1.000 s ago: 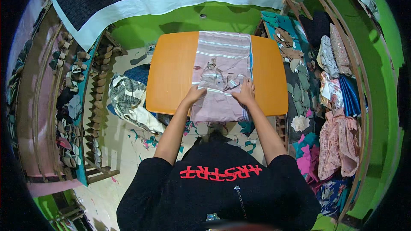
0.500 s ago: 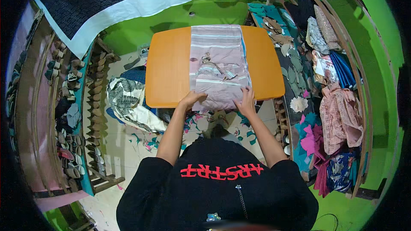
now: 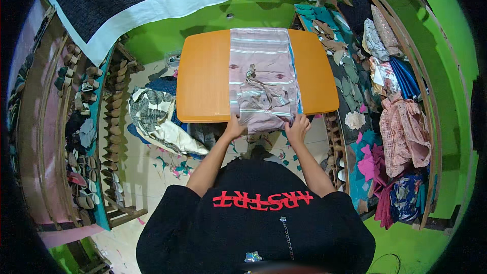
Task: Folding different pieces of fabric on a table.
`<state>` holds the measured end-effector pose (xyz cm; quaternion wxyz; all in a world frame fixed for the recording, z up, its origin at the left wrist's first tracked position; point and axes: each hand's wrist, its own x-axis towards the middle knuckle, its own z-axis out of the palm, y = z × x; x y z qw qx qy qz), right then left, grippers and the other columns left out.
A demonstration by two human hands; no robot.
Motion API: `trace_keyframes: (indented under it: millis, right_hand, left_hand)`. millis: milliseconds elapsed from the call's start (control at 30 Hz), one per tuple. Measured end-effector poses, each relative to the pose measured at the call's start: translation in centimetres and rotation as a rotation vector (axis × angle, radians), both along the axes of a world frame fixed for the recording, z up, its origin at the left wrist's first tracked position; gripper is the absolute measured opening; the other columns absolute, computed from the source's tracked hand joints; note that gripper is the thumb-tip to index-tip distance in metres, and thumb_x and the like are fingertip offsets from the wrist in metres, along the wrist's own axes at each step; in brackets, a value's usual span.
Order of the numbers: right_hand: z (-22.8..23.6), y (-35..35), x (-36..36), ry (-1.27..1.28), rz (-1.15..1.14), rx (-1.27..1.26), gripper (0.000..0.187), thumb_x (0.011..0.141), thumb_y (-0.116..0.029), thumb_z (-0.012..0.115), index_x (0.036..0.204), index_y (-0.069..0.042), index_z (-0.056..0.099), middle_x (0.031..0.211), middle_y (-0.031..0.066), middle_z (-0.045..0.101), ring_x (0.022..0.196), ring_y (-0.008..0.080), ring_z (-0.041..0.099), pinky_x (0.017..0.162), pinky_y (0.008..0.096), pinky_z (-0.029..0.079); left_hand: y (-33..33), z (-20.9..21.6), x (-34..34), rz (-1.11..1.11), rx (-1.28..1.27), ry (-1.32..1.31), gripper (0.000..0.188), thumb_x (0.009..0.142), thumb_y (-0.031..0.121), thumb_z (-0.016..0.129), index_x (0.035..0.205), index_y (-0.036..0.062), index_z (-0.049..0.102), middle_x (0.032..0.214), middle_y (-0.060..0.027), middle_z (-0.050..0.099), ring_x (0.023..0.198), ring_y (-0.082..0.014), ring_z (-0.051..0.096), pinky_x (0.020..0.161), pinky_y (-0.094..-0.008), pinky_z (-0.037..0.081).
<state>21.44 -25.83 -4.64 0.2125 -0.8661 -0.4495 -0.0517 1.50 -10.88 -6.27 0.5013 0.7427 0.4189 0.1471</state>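
A long mauve striped cloth (image 3: 261, 56) lies across the orange table (image 3: 205, 76) from its far edge to its near one. Toward me its middle is bunched into wrinkles, and the near end hangs a little over the table's edge. At the near left corner of the cloth, my left hand (image 3: 235, 128) is closed on the fabric, its fingertips partly hidden. My right hand (image 3: 298, 129) pinches the near right corner with bent fingers. A thin blue strip shows along the cloth's right side.
Patterned fabric (image 3: 152, 119) is heaped on the floor left of the table, with scraps scattered beneath. Wooden racks of shoe lasts and shoes (image 3: 86, 137) stand at the left. On the right, a shelf holds folded cloths (image 3: 403, 132) and cut pieces (image 3: 350, 78).
Both hands have gone from resting on the cloth to gripping its near corners. The cloth's near end is drawn toward me, with its wrinkles shifted nearer.
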Motion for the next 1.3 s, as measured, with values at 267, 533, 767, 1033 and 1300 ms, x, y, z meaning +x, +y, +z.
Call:
trace_keyframes:
  millis: [267, 533, 767, 1033, 1300]
  right_hand:
    - [-0.2, 0.0, -1.6, -0.107, 0.557, -0.196, 0.093, 0.049, -0.033, 0.076, 0.125, -0.012, 0.025, 0.127, 0.0141, 0.024, 0.121, 0.0325, 0.020, 0.096, 0.0530, 0.016]
    - [-1.0, 3.3, -0.3, -0.358, 0.468, -0.086, 0.054, 0.068, -0.010, 0.052, 0.121, -0.011, 0.038, 0.118, 0.0110, 0.044, 0.111, 0.0272, 0.040, 0.094, 0.0536, 0.019]
    - [4.2, 5.1, 3.3, 0.220, 0.675, -0.419, 0.041, 0.059, -0.018, 0.054, 0.100, -0.009, 0.056, 0.093, 0.0149, 0.058, 0.090, 0.0276, 0.054, 0.090, 0.0445, 0.033]
    - [6.9, 11.7, 7.3, 0.622, 0.665, -0.684, 0.040, 0.064, -0.037, 0.055, 0.072, 0.001, 0.060, 0.065, 0.0203, 0.057, 0.061, 0.0308, 0.056, 0.060, 0.0362, 0.044]
    - [8.6, 16.9, 7.0, 0.196, 0.486, -0.507, 0.030, 0.069, -0.024, 0.051, 0.089, -0.003, 0.059, 0.085, 0.0198, 0.059, 0.083, 0.0346, 0.055, 0.074, 0.0392, 0.043]
  left_hand:
    - [-2.9, 2.3, -1.9, -0.266, 0.939, 0.153, 0.084, 0.053, 0.022, 0.072, 0.124, 0.0179, 0.026, 0.131, -0.0148, 0.021, 0.119, -0.0282, 0.025, 0.092, -0.0494, 0.022]
    - [2.2, 1.4, -1.8, -0.490, 1.144, 0.428, 0.052, 0.078, 0.017, 0.041, 0.128, 0.0189, 0.028, 0.134, -0.0030, 0.025, 0.123, -0.0193, 0.026, 0.095, -0.0501, 0.018]
    - [3.3, 2.2, -2.0, -0.559, 0.894, 0.247, 0.047, 0.070, 0.011, 0.049, 0.116, 0.0112, 0.043, 0.126, -0.0023, 0.037, 0.122, -0.0210, 0.027, 0.097, -0.0472, 0.019]
    - [4.6, 1.9, -0.2, -0.180, 0.292, -0.139, 0.022, 0.074, 0.018, 0.051, 0.092, 0.0043, 0.056, 0.095, -0.0196, 0.055, 0.093, -0.0332, 0.051, 0.079, -0.0401, 0.039]
    - [8.9, 2.9, 1.9, -0.007, 0.063, -0.068, 0.040, 0.081, 0.034, 0.048, 0.093, -0.0033, 0.054, 0.076, -0.0199, 0.057, 0.072, -0.0226, 0.056, 0.067, -0.0338, 0.042]
